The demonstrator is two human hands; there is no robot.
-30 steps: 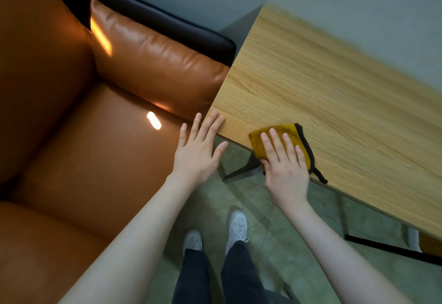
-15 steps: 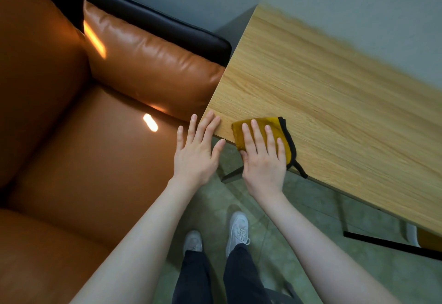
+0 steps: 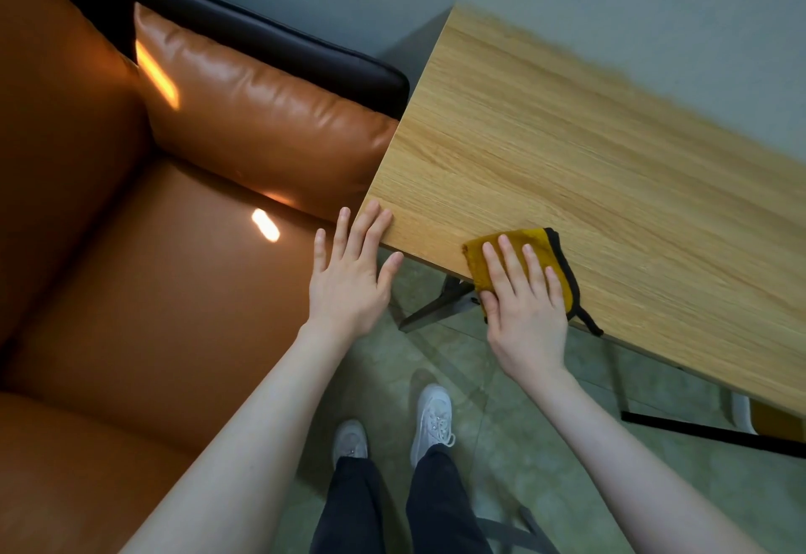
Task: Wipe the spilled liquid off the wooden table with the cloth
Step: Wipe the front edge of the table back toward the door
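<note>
**Cloth at the table's near edge, under the right hand**

The yellow cloth [image 3: 530, 255] lies on the wooden table [image 3: 589, 169] right at its near edge, folded into a small pad with a black trim along its right side and a loose tail of that trim hanging past the edge. The right hand [image 3: 523, 305] lies flat on top of it, fingers straight and slightly spread, pressing rather than gripping; the heel of the hand hangs off the table. The cloth's longer side looks to run along the edge, with bare tabletop stretching away and to the right of it.

The left hand [image 3: 351, 274] is also open and holds nothing; its middle fingertips rest on the table's near corner (bracing it, probably), well to the left of the cloth.

The right hand is plainly the working one. No wet patch is clear on the tabletop from here; the pale grain may hide it. The table looks smooth and laminated, the cloth soft and napped, so it should slide easily under flat pressure. The orange leather sofa [image 3: 174, 270] sits close against the table's left end.
</note>
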